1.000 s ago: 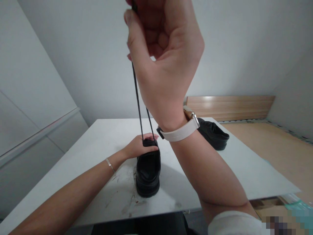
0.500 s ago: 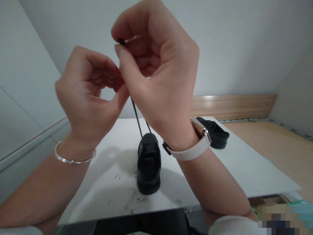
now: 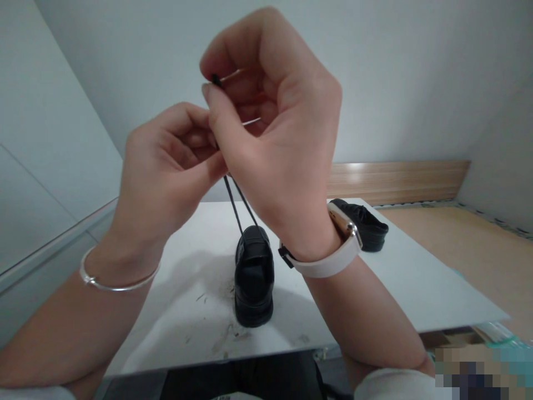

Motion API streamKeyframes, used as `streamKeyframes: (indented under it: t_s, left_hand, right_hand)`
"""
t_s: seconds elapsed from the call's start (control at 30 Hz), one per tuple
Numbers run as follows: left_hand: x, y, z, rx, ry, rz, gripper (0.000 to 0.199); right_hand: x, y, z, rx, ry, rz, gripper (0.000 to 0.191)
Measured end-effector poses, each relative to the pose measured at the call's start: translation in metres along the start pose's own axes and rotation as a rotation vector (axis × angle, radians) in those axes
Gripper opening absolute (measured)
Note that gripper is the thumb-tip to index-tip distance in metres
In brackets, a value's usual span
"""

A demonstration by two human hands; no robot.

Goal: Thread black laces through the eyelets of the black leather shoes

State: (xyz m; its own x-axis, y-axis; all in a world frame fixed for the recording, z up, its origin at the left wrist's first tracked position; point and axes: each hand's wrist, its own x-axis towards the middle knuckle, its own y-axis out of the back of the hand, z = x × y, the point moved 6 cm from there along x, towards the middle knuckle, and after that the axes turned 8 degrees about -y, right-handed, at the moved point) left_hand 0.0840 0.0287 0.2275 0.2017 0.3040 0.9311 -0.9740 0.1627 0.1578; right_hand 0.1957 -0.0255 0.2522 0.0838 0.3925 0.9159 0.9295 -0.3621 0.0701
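A black shoe [image 3: 254, 294] stands on the white table, its heel toward me. Two strands of black shoelace [image 3: 234, 205] run taut from its top up to my hands. My right hand [image 3: 278, 122], raised above the shoe, pinches the dark lace ends between thumb and index finger. Just left of it and lower, my left hand [image 3: 162, 172] is closed on the laces, its fingertips partly hidden behind my right hand. A bracelet circles my left wrist and a white-banded watch my right.
A second black shoe [image 3: 364, 225] sits at the table's right rear. The white table [image 3: 408, 294] has dark marks near its front edge. Beyond it lie a wooden board [image 3: 400, 180] and a tan surface [image 3: 478, 239].
My left hand has moved right and turned, its fingers closing in beside my right hand. My right hand has shifted slightly down and right, still pinching the lace.
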Motion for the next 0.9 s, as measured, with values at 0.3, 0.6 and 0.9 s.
streamKeyframes:
  t_s: [0.3,0.6,0.9]
  left_hand:
    - [-0.016,-0.001,-0.013,0.219,-0.057,-0.051,0.030]
    - [-0.015,0.002,-0.032,0.033,0.013,0.072,0.017]
    - [-0.035,0.077,-0.099,-0.378,0.330,0.434,0.033]
  right_hand:
    - [0.007,0.001,0.057,0.236,-0.474,-0.064,0.017]
    - [-0.009,0.014,0.104,0.502,-0.587,0.001,0.018]
    - [-0.055,0.098,0.162,0.676,-0.791,0.128,0.019]
